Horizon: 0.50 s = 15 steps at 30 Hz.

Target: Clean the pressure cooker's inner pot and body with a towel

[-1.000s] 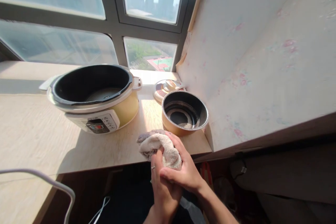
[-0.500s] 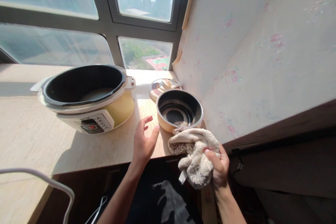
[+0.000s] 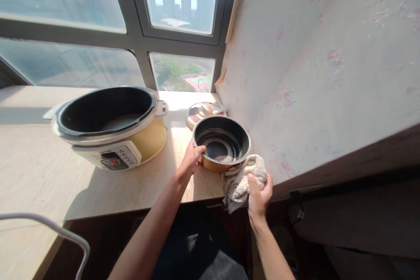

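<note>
A round pot (image 3: 214, 165), dark inside with pale residue rings and tan outside, stands near the counter's front edge. My left hand (image 3: 193, 156) grips its left rim, thumb over the edge and fingers against the outer wall. Bunched in my right hand (image 3: 260, 194) is a cream towel (image 3: 246, 178) with greyish stains, held at the pot's front right side; whether it touches the pot I cannot tell. Behind the pot lies a lid (image 3: 196, 111) with a knob, partly hidden by the rim.
A yellow and white electric cooker (image 3: 149, 138) with an uncovered dark bowl stands on the counter (image 3: 131, 190) at left. A white cable (image 3: 62, 229) curves over the front left edge. The floral wall (image 3: 295, 74) rises at right, windows behind.
My left hand has moved up and right and taken hold of the pot's rim. My right hand has brought the towel up and slightly left, close against the pot.
</note>
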{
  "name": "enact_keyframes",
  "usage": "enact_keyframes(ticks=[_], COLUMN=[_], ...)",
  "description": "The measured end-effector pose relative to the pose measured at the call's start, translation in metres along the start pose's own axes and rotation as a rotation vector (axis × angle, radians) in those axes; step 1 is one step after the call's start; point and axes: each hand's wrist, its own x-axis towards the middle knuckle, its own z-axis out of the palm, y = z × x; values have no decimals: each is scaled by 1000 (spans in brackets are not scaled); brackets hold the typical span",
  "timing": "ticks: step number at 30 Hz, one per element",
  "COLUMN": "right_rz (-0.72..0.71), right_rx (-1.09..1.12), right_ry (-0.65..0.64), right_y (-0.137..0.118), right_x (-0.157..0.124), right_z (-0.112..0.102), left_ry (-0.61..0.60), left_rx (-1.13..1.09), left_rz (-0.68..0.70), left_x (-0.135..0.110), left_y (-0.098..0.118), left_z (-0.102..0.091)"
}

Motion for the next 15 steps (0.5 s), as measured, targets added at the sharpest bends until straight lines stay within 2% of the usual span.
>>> enact_keyframes(ticks=[4, 9, 12, 15], right_rz=[-7, -81, -106, -164], right_rx=[4, -68, -116, -153], right_ry=[-18, 7, -79, -243], right_y=[12, 19, 17, 4], right_x=[12, 25, 42, 64], right_z=[6, 18, 40, 75], left_ry=[-7, 22, -23, -65], left_rx=[-13, -38, -96, -200], left_rz=[-45, -36, 8, 38], left_x=[-1, -15, -28, -42], left_y=[13, 33, 45, 57], left_z=[-11, -36, -49, -57])
